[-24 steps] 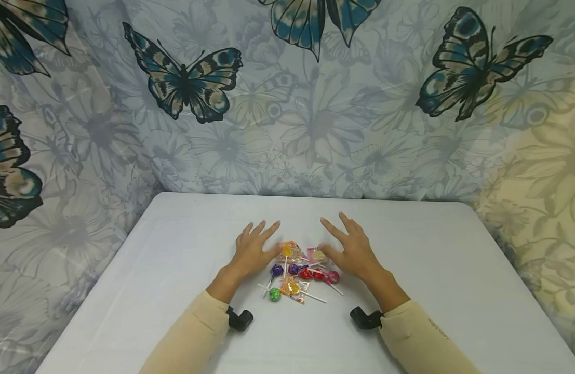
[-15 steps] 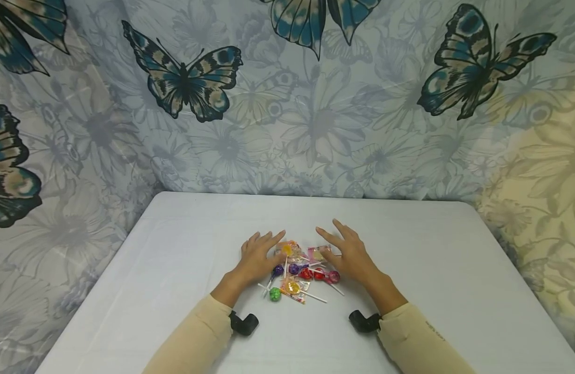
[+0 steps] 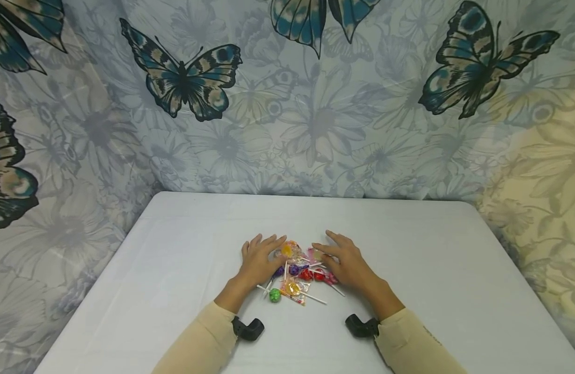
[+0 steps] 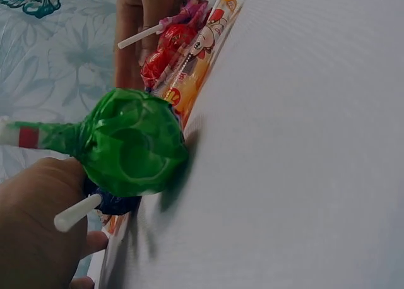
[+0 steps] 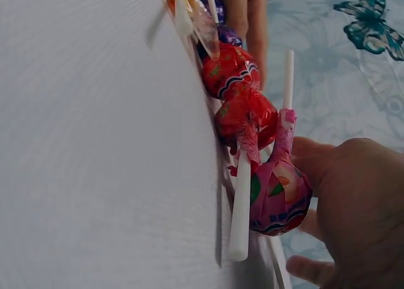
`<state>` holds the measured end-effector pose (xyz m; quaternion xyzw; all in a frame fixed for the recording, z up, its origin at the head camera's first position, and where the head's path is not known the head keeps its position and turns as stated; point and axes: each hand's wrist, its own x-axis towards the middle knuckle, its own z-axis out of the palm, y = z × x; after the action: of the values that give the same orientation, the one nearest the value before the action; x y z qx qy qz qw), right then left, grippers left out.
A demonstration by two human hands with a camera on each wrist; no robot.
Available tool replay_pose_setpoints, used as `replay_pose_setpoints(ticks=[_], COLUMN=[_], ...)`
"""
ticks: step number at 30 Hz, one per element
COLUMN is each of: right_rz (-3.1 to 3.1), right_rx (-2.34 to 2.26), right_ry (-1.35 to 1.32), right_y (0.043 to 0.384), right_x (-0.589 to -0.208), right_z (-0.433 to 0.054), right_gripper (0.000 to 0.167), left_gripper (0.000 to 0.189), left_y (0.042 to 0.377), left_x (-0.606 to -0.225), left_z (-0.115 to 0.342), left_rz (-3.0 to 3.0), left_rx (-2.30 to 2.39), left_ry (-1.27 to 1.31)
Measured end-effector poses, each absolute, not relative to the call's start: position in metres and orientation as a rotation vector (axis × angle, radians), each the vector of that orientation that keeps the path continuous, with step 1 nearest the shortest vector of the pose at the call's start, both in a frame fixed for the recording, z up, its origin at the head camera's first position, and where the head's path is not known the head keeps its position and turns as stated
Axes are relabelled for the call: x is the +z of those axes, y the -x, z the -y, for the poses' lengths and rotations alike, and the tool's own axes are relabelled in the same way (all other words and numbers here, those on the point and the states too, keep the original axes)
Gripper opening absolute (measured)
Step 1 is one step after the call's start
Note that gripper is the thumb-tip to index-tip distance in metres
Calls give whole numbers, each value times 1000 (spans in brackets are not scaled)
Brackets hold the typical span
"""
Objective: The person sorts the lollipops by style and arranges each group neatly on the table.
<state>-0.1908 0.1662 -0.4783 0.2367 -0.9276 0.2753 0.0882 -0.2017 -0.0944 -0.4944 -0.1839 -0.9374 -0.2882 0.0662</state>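
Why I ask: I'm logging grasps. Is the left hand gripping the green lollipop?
No, the head view shows the green lollipop lying on the white table, not in the left hand.

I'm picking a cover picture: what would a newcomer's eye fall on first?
Probably the colourful cluster of lollipops on the white table, between the left hand and the right hand. In the left wrist view, the green lollipop likely dominates, large near the camera. The dark-edged butterflies on the backdrop behind would compete.

Indoor setup, room type unclear: white table (image 3: 418, 249), butterfly-and-flower backdrop (image 3: 320, 124) behind and at sides.
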Motion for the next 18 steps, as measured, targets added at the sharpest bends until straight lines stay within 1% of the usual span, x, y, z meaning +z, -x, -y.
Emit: replay_pose_setpoints(ticks=[8,18], right_rz=[2782,2787], right_rx=[725,757], right_ry=[-769,-765], right_y=[190,190], right_x=[-481,-482], right_z=[-167,-166], right_gripper=[25,26], left_gripper=[41,39], left_y=[201,201], left_x=[-493,-493], left_z=[95,95], left_rz=[2826,2780], left_rx=[-874,-946], left_ry=[555,595])
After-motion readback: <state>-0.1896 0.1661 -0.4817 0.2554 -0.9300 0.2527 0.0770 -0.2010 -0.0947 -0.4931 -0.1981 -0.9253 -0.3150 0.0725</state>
